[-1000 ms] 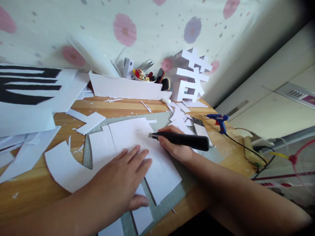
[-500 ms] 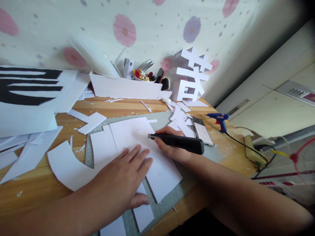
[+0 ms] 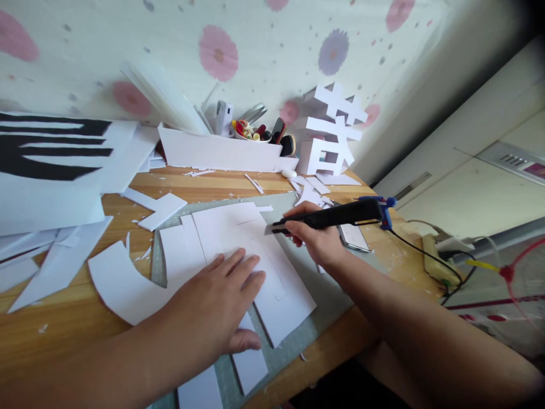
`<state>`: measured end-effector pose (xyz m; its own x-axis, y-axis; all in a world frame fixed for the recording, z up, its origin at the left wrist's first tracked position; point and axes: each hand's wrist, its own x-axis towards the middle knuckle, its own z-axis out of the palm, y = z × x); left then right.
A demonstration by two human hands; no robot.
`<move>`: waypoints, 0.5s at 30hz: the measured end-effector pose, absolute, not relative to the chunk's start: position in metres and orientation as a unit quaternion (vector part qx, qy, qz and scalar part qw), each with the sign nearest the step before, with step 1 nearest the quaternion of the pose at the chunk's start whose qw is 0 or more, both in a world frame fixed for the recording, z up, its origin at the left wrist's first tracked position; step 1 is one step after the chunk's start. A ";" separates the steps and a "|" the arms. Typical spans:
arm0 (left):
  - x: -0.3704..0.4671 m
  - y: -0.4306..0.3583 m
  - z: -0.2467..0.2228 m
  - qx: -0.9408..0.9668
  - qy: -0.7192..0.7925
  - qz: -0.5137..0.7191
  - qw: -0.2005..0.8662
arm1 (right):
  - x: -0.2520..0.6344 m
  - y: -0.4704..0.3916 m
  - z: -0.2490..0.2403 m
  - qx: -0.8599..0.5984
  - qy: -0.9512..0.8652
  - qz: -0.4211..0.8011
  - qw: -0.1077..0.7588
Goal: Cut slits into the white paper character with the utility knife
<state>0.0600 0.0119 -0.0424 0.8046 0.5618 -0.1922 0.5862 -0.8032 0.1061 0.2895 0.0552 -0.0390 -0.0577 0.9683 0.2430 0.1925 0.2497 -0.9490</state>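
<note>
A white foam board sheet (image 3: 293,304) lies on a grey-green cutting mat (image 3: 336,307), with faint lines and a short cut on its face. My left hand (image 3: 230,289) rests flat on the board, fingers stretched out. In my right hand (image 3: 309,230) is a black utility knife (image 3: 336,215), held with its blade pointing left, close over the board's upper right part. Whether the blade touches the board I cannot tell. More white cut pieces lie beneath and beside my left forearm, one of them a curved strip (image 3: 123,289).
A blue glue gun (image 3: 386,213) lies at the right, partly behind the knife, its cord running to a power strip (image 3: 438,261). A phone-like slab (image 3: 354,237) is beside my right hand. At the back stand a white box (image 3: 217,152) of tools and a white built-up character (image 3: 326,156).
My right hand has lifted the knife and moved it right, turning its handle upward away from the short line. The left hand stays in place on the board.
</note>
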 end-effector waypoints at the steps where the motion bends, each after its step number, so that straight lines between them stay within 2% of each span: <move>1: 0.060 0.013 -0.042 0.946 0.305 -0.079 0.080 | 0.289 0.059 -0.038 -0.460 -0.600 0.425 0.498; 7: 0.060 0.014 -0.037 0.936 0.336 -0.064 0.086 | 0.290 0.089 -0.043 -0.433 -0.548 0.594 0.398; 15: 0.061 0.013 -0.033 0.930 0.341 -0.106 0.086 | 0.285 0.111 -0.056 -0.394 -0.528 0.641 0.393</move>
